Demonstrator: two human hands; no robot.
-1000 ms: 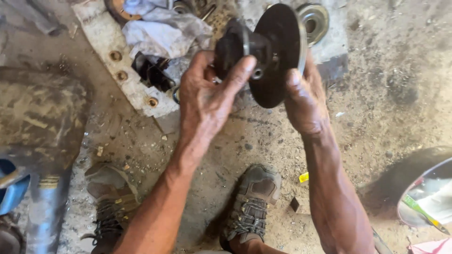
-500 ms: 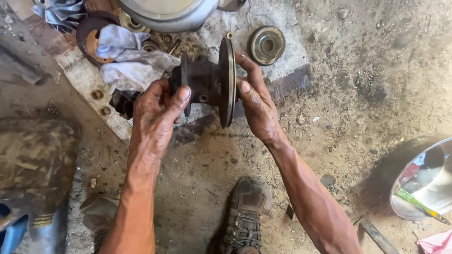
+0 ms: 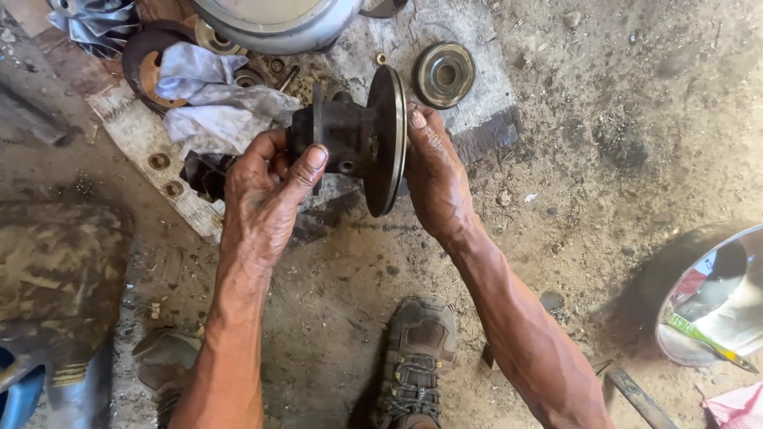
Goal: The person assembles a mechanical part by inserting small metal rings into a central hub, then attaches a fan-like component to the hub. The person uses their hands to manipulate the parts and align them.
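Both hands hold the dark, greasy metal hub with round flange (image 3: 358,143): left hand (image 3: 266,191) wraps its body, right hand (image 3: 433,171) steadies the flange, keeping it edge-on above the dirt floor (image 3: 556,159).

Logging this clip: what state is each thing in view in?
Metal hub with disc: held off the ground, disc on edge.
Left hand: gripping the hub body.
Right hand: pressed against the disc face.
Round metal cap: lying flat on the board.
Grey rag: crumpled.

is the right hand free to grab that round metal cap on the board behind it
Probably not right away: the right hand is pressed against the disc of the dark hub part. The round cap lies uncovered just beyond it, so the path itself looks open.
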